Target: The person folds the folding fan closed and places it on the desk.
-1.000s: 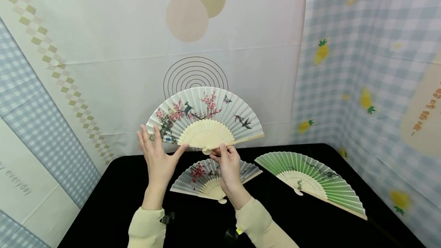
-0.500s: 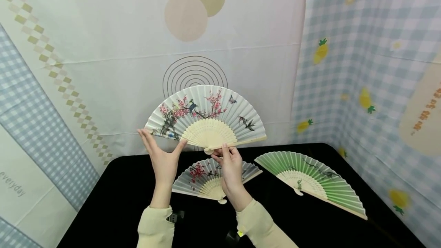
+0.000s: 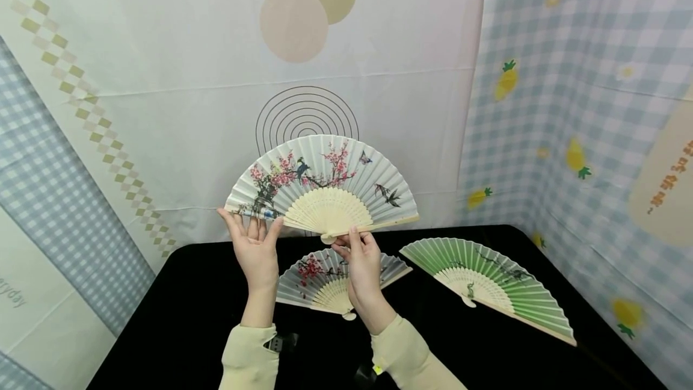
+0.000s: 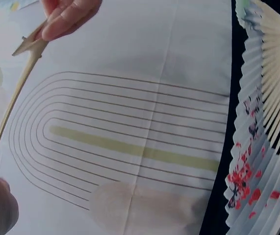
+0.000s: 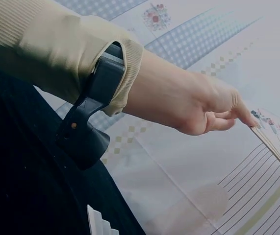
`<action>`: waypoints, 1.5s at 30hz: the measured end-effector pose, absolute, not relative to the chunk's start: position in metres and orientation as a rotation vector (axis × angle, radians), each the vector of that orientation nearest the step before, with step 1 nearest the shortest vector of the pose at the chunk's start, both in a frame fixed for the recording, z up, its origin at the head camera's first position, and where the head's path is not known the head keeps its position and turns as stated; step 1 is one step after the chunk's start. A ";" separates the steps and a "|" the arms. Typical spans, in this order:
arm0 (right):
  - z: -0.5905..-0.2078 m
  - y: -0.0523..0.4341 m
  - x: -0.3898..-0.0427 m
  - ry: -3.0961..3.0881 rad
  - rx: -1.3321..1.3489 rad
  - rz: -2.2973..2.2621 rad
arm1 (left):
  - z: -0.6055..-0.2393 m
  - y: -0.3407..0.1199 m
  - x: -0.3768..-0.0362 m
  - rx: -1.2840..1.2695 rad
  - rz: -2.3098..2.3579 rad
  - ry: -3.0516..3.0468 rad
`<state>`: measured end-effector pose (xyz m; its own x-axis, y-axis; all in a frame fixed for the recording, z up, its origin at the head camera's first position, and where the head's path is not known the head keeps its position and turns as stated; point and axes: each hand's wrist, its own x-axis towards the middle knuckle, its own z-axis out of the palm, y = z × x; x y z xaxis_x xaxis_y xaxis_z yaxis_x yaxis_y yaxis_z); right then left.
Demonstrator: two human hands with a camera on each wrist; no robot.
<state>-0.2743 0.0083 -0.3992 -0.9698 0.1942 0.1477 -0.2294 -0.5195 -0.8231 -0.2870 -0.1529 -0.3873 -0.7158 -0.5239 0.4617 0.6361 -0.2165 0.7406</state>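
Note:
An open white folding fan (image 3: 319, 161), painted with pink blossoms, a blue bird and dark swallows, is held up spread above the table's far side. My right hand (image 3: 365, 266) pinches its lower guard stick beside the pivot, thumb in front. At the fan's left end my left hand (image 3: 258, 266) has its thumb on the pale stick and its fingers behind the leaf. The left wrist view shows the fan edge-on, its stick (image 4: 18, 90) running between both hands. Below, a grey folding fan with red blossoms (image 3: 311, 284) lies spread, partly hidden by my right hand.
To the right a green folding fan (image 3: 533, 290) lies spread on the black tabletop (image 3: 460, 354). A pale printed cloth (image 3: 162, 149) hangs behind the table. Blue checked cloth (image 3: 568, 89) with pineapples covers the right side. A dark camera mount (image 5: 93, 105) sits on my left wrist.
My left hand has shifted from spread fingers at the fan's left end to a hold with fingers behind the leaf. The white fan moved slightly right, then stayed. My right hand keeps its grip.

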 end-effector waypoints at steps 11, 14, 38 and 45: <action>-0.400 0.006 -0.272 -1.388 0.057 2.547 | -0.382 -0.153 -0.284 -0.154 -2.056 -1.101; -0.400 0.008 -0.272 -1.372 0.055 2.545 | -0.381 -0.152 -0.283 -0.174 -2.060 -1.076; -0.391 0.064 -0.284 -1.125 0.027 2.411 | -0.378 -0.146 -0.283 -0.042 -2.096 -1.007; -0.395 0.073 -0.288 -1.140 0.046 2.366 | -0.376 -0.150 -0.286 -0.003 -2.104 -0.976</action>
<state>-0.2878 0.0728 -0.3947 -0.8695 0.4296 0.2436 -0.4583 -0.5179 -0.7223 -0.2858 -0.1501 -0.3761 -0.6804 -0.6639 0.3102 0.6657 -0.3831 0.6404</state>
